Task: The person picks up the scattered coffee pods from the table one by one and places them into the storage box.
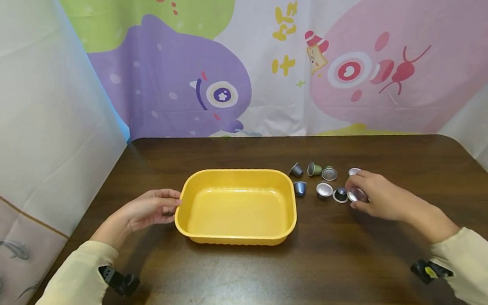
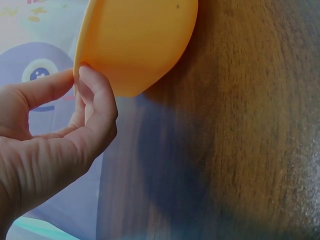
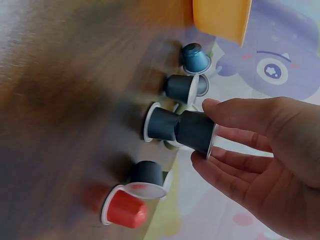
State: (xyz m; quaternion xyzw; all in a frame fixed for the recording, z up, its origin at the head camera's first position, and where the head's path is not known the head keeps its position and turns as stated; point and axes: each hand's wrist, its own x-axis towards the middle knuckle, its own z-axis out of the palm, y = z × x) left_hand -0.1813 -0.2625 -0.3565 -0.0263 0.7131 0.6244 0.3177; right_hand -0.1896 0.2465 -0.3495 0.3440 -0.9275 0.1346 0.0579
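Observation:
My left hand [image 1: 152,208] pinches the left rim of a yellow plastic basin [image 1: 239,213] between thumb and fingers; the left wrist view shows the thumb on one side of the rim [image 2: 80,45]. On the right, my right hand [image 1: 374,194] holds a black coffee capsule [image 3: 195,131] by its silver-lidded end. Its narrow end meets another black capsule [image 3: 162,124], which stands lid down on the table. A red capsule [image 3: 125,207] and a further dark capsule [image 3: 146,177] lie near the hand; in the head view the hand hides the red one.
Between basin and right hand lie a blue capsule [image 1: 299,188], a grey one [image 1: 296,170], a green one [image 1: 314,169] and a lid-up capsule [image 1: 324,190]. The brown wooden table [image 1: 235,279] ends at a printed cartoon curtain [image 1: 274,79] behind.

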